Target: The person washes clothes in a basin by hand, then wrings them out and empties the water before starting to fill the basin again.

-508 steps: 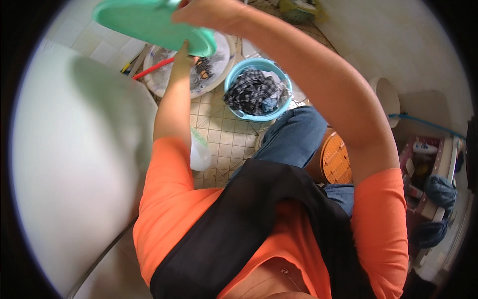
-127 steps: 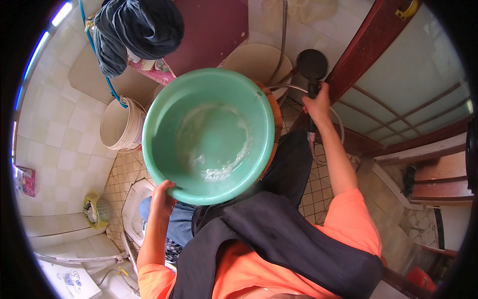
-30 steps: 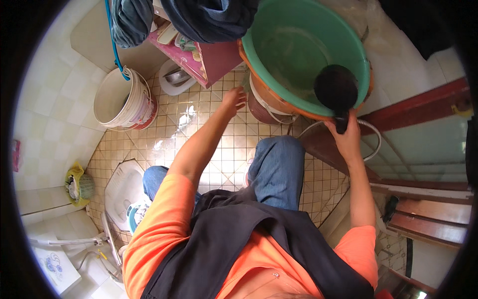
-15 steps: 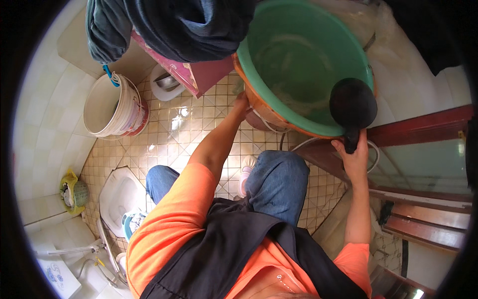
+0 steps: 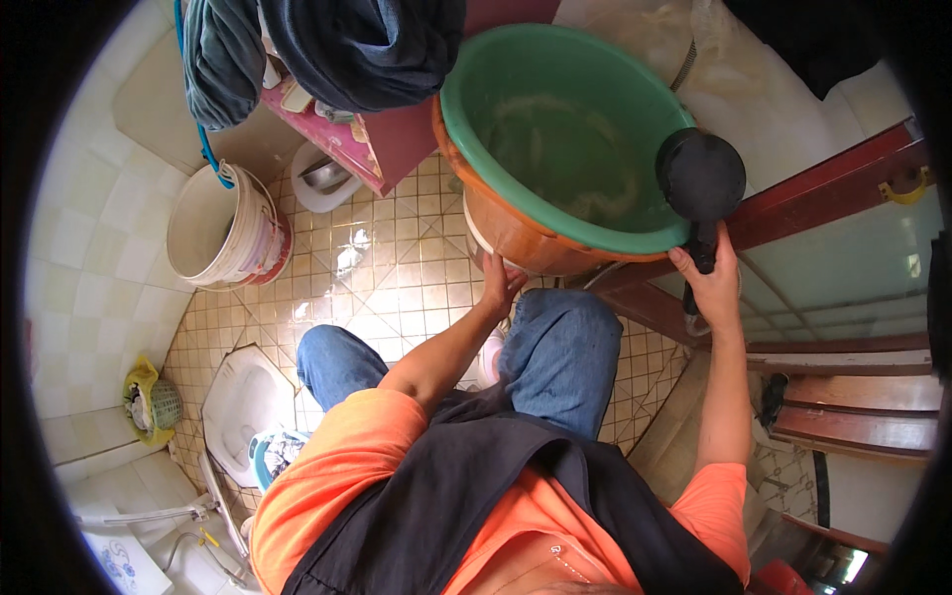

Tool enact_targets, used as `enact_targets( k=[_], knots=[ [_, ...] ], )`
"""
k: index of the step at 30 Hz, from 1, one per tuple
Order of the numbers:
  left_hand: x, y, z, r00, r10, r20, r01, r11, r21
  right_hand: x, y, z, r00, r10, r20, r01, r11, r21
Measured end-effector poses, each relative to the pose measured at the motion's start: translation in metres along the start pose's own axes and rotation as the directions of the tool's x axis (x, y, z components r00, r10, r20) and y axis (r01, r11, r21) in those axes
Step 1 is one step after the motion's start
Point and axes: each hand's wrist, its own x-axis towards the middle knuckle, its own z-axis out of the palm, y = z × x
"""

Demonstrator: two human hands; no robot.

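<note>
A large green basin [image 5: 555,149] with cloudy water in it sits inside an orange tub [image 5: 511,230]. My left hand [image 5: 503,283] is at the tub's lower edge, fingers up against its underside and partly hidden. What looks like a black hand shower [image 5: 700,174] has its round head over the basin's right rim. Closed round its handle is my right hand [image 5: 712,283], thumb on the left side. Below the tub, a white rim shows beside my left hand.
A white bucket [image 5: 203,233] stands at left by a pink cabinet [image 5: 402,144] with dark clothes [image 5: 372,45] on top. A squat toilet [image 5: 243,397] is set in the tiled floor [image 5: 382,263]. To the right is a red-framed glass door [image 5: 843,273].
My left hand has moved along the tub's underside, nearer to me and a little right. The basin and tub appear further left in view; my right hand still holds the hand shower.
</note>
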Motion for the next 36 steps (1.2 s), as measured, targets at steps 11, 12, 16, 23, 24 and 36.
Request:
enact_targets(
  k=[11,12,16,23,24,36],
  knots=[
    [0.025,0.066,-0.040,0.969,-0.180,0.167,0.166,0.982,0.095,-0.014,0.007,-0.010,0.999,-0.025,-0.029,0.023,0.997,-0.071],
    [0.012,0.080,-0.011,0.971,-0.152,0.183,0.127,0.982,0.140,-0.015,0.007,-0.014,0.996,-0.061,-0.059,0.053,0.990,-0.129],
    [0.001,0.074,0.004,0.990,-0.121,0.072,0.110,0.984,0.138,-0.016,0.007,-0.008,0.993,-0.044,-0.106,0.038,0.998,-0.051],
    [0.010,-0.012,0.020,0.922,-0.190,0.338,0.212,0.977,-0.031,-0.007,0.016,0.001,0.992,-0.001,-0.125,0.003,1.000,0.018],
    [-0.001,-0.021,0.041,0.919,-0.190,0.345,0.193,0.981,0.027,-0.006,0.020,0.000,0.990,-0.008,-0.138,0.010,1.000,0.010],
    [0.068,0.057,-0.001,0.969,0.135,0.208,-0.039,0.910,-0.412,-0.024,0.007,0.011,0.985,-0.170,0.024,0.171,0.985,-0.014]
  ],
)
